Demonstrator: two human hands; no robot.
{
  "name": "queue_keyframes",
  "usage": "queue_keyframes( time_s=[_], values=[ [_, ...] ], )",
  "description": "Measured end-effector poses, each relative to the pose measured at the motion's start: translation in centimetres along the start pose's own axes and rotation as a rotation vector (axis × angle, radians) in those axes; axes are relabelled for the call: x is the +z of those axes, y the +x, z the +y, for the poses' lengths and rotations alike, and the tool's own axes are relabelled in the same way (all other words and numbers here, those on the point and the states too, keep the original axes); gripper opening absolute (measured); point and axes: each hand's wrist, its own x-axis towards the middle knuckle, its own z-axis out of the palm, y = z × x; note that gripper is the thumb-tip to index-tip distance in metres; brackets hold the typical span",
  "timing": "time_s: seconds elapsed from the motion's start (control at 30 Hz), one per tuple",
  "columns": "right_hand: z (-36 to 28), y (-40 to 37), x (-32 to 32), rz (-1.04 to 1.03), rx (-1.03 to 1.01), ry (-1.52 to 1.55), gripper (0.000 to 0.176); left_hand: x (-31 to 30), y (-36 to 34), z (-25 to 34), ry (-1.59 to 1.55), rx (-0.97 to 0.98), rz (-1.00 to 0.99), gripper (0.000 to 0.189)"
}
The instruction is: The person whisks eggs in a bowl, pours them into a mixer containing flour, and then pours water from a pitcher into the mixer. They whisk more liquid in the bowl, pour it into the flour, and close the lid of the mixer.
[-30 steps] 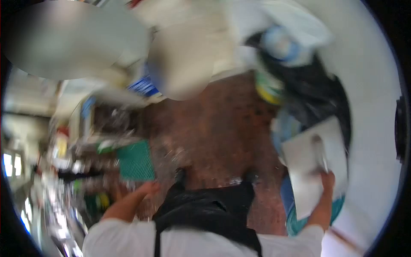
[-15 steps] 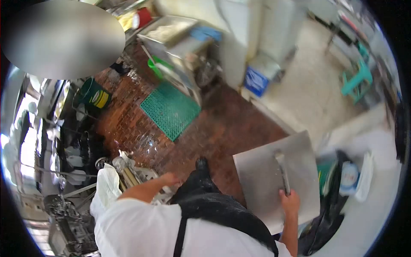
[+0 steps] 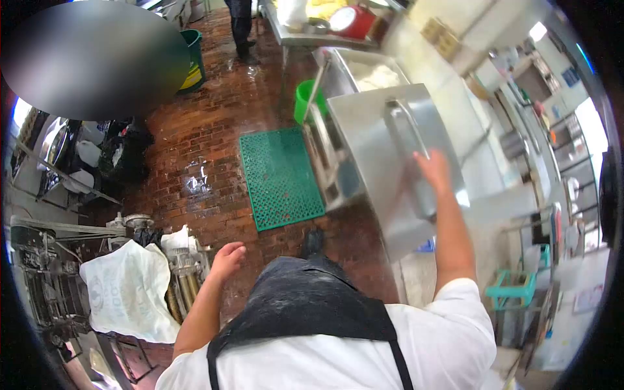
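Note:
A large flat stainless-steel lid (image 3: 370, 140) is in my right hand (image 3: 434, 169), whose fingers close round the lower end of its bar handle (image 3: 409, 123). The lid is tilted beside a metal bin (image 3: 351, 68) that holds a white, powdery or doughy mass (image 3: 380, 77), and its far edge overlaps the bin's near side. My left hand (image 3: 227, 260) hangs at my left side, empty, with its fingers loosely bent. Near it a white sack (image 3: 130, 289) lies over a machine with rollers (image 3: 186, 279).
A green perforated mat (image 3: 283, 179) lies on the wet brick floor (image 3: 195, 140). Beyond stand a bright green bucket (image 3: 309, 101), a dark green bin (image 3: 193, 55) and a steel table (image 3: 318, 38) with a red container (image 3: 353, 21). A person's legs (image 3: 241, 29) show at the back. Right: a teal stool (image 3: 510, 289).
My view has turned to the right and the metal bin is closer. The lid, still in my right hand, has come from my side to beside the bin. My left hand stays low.

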Motion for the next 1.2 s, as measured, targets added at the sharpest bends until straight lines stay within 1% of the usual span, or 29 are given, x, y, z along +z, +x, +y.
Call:
queue_keyframes(
  time_s=[0.03,0.07,0.1,0.13,0.17,0.23,0.27,0.3,0.37,0.4,0.43,0.47,0.5,0.53,0.6,0.63,0.67,0.7,0.73,0.77,0.87,0.9,0.93,0.97,1.03,1.1,1.13,1.17,1.2],
  values=[
    [-0.3,4.3,1.4,0.01,-0.023,-0.018,0.046,-0.8,1.1,0.1,0.024,-0.038,0.049,0.039],
    [-0.4,8.4,3.0,0.006,-0.046,-0.007,0.046,-1.6,2.5,-0.1,0.073,-0.011,0.069,0.039],
    [-0.3,12.6,4.6,-0.058,-0.004,0.004,0.047,-2.5,4.1,-0.7,0.126,0.019,0.09,0.039],
    [-0.1,16.8,6.2,-0.119,0.041,0.018,0.048,-4.3,6.3,-2.8,0.287,0.041,0.171,0.039],
    [0.2,20.3,7.8,-0.115,0.025,0.032,0.048,-5.8,8.3,-4.3,0.449,0.059,0.251,0.038],
    [0.8,27.6,11.6,0.017,-0.034,0.022,0.05,-6.0,8.8,-1.6,0.454,-0.23,0.305,0.035],
    [2.1,31.4,14.3,0.052,-0.045,-0.015,0.051,-6.4,8.6,-1.3,0.455,-0.259,0.324,0.035],
    [1.4,33.4,15.5,0.022,-0.051,-0.006,0.051,-6.7,8.5,-1.2,0.477,-0.358,0.301,0.033],
    [0.7,38.4,16.3,-0.114,0.051,0.056,0.05,-6.4,9.5,0.0,0.474,-0.47,0.271,0.032],
    [0.3,40.1,17.2,-0.05,0.03,0.032,0.05,-6.2,9.9,0.9,0.41,-0.499,0.276,0.032],
    [0.1,41.6,17.9,-0.067,0.032,0.017,0.05,-6.2,10.9,1.9,0.378,-0.572,0.297,0.032],
    [-0.1,43.1,18.4,-0.12,0.073,0.067,0.05,-5.8,11.7,3.7,0.344,-0.645,0.319,0.032],
    [-0.3,44.4,18.7,-0.165,0.116,0.122,0.051,-4.8,12.4,6.7,0.311,-0.717,0.343,0.033],
    [-0.6,45.7,19.2,-0.163,0.122,0.12,0.051,-5.6,14.1,7.1,0.383,-0.664,0.26,0.032],
    [-1.1,47.1,20.6,-0.072,0.034,0.044,0.051,-7.0,18.3,8.0,0.429,-0.583,0.219,0.03],
    [-1.2,48.0,20.8,-0.139,0.063,0.038,0.052,-7.8,20.4,8.2,0.451,-0.542,0.2,0.029],
    [-0.7,48.8,21.5,-0.207,0.094,0.038,0.053,-7.9,23.3,11.4,0.396,-0.579,0.234,0.029],
    [-0.1,48.9,22.2,-0.207,0.09,0.05,0.053,-8.3,24.9,14.1,0.346,-0.621,0.263,0.029],
    [0.5,48.8,22.9,-0.197,0.088,0.07,0.053,-10.0,27.2,15.1,0.353,-0.612,0.274,0.029],
    [0.2,49.3,23.0,-0.182,0.093,0.081,0.053,-11.9,31.1,14.9,0.552,-0.415,0.202,0.03],
    [-2.3,47.6,21.3,-0.157,0.176,-0.014,0.053,-15.5,38.7,18.7,0.619,-0.135,0.107,0.035],
    [-2.2,46.8,21.0,-0.154,0.217,-0.03,0.053,-15.3,41.1,21.3,0.485,-0.237,0.201,0.036],
    [-2.1,46.5,21.1,-0.134,0.221,-0.024,0.054,-15.2,43.0,25.0,0.556,-0.288,0.169,0.036],
    [-2.3,46.5,21.2,-0.117,0.217,-0.015,0.054,-14.4,43.9,29.3,0.62,-0.342,0.146,0.036],
    [-1.6,46.5,21.7,-0.121,0.23,-0.039,0.057,-12.4,45.4,35.7,0.6,-0.191,0.226,0.034],
    [-2.0,46.8,21.9,-0.156,0.253,-0.068,0.059,-11.2,48.9,39.0,0.594,-0.106,0.187,0.037],
    [-1.5,47.1,22.3,-0.154,0.256,-0.073,0.06,-9.1,49.7,41.7,0.656,-0.024,0.145,0.039],
    [-0.7,47.2,23.0,-0.15,0.246,-0.068,0.061,-5.7,49.9,45.4,0.714,0.061,0.117,0.04],
    [-0.8,47.0,23.1,-0.1,0.218,-0.054,0.061,-1.5,49.4,50.4,0.812,0.033,0.085,0.044]
  ],
)
